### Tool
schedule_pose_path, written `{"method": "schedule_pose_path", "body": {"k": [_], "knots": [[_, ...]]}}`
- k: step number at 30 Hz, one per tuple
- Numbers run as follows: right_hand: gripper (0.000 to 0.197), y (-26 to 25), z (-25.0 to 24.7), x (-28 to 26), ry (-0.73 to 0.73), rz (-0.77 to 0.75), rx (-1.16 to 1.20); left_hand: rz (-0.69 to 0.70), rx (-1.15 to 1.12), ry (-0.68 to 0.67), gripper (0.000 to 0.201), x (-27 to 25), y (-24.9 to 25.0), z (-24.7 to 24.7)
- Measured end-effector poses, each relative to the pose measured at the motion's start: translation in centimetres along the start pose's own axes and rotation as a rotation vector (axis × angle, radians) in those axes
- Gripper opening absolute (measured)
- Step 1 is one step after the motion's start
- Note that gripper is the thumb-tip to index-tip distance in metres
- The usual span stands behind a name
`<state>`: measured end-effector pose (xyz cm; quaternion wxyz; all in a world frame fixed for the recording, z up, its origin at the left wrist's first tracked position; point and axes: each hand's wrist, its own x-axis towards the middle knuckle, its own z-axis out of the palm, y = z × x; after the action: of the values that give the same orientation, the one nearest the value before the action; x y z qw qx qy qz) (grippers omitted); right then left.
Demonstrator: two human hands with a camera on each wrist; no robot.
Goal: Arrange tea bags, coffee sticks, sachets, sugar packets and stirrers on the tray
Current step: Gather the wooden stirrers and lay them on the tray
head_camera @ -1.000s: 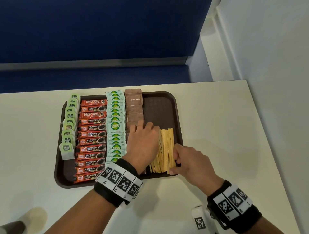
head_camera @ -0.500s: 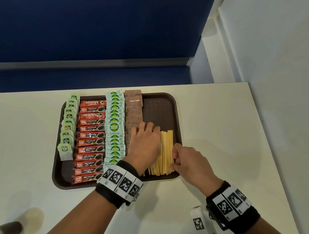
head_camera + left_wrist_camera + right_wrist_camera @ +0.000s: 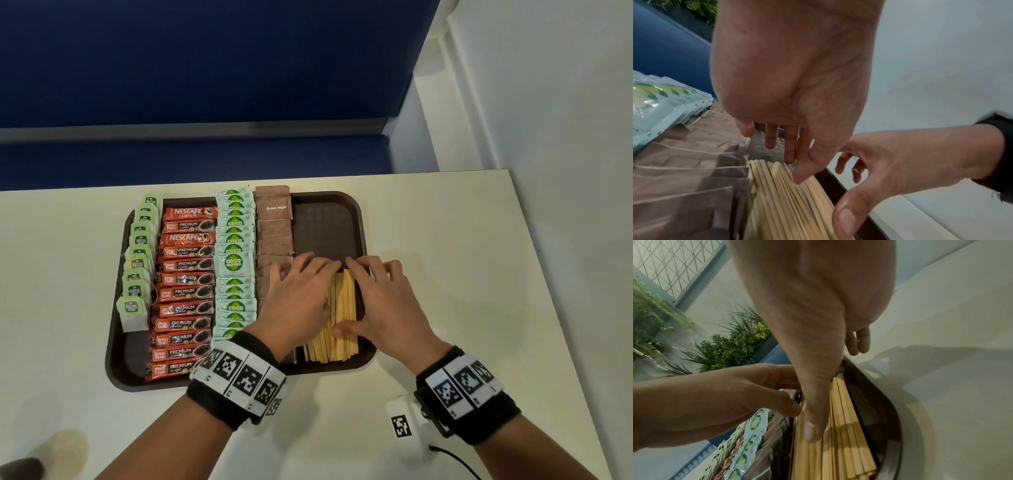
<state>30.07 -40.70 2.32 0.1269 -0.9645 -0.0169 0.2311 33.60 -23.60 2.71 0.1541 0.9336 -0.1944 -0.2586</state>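
A brown tray (image 3: pixel 327 229) on the white table holds rows of green tea bags (image 3: pixel 137 263), red coffee sticks (image 3: pixel 186 291), Coco sugar sachets (image 3: pixel 235 262) and brown sugar packets (image 3: pixel 274 224). A bundle of wooden stirrers (image 3: pixel 342 329) lies lengthwise at the tray's near right. My left hand (image 3: pixel 301 294) lies flat over the bundle's left side and the brown packets, its thumb touching the stirrers (image 3: pixel 789 203). On the bundle's right side rests my right hand (image 3: pixel 380 298), fingers spread, with its thumb pressed on the stirrers (image 3: pixel 846 434). Neither hand grips anything.
The tray's far right part is bare. A white wall runs along the table's right edge, and a blue bench (image 3: pixel 205 85) stands behind the table. A small white tagged device (image 3: pixel 407 431) with a cable hangs by my right wrist.
My right hand has uncurled and slid forward from the bundle's near right edge, so that it now lies over the stirrers. The left hand has stayed in place.
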Motion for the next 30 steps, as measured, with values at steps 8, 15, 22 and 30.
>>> {"method": "schedule_pose_path", "body": {"k": [8,15,22,30], "knots": [[0.122,0.7,1.0,-0.2,0.031,-0.038,0.038,0.015,-0.143,-0.01,0.073,0.1,-0.2,-0.3],[0.14,0.4,1.1,-1.4,-0.031,-0.076,0.056,-0.002,-0.161,0.013,0.073,0.2,-0.7,-0.1],[0.149,-0.8,2.5,-2.1,-0.012,-0.051,0.022,0.007,-0.204,0.01,0.072,0.2,-0.9,-0.3],[0.143,-1.1,2.8,-2.5,0.002,-0.04,0.08,0.005,-0.294,-0.001,0.069,-0.2,-0.8,-0.7]]}}
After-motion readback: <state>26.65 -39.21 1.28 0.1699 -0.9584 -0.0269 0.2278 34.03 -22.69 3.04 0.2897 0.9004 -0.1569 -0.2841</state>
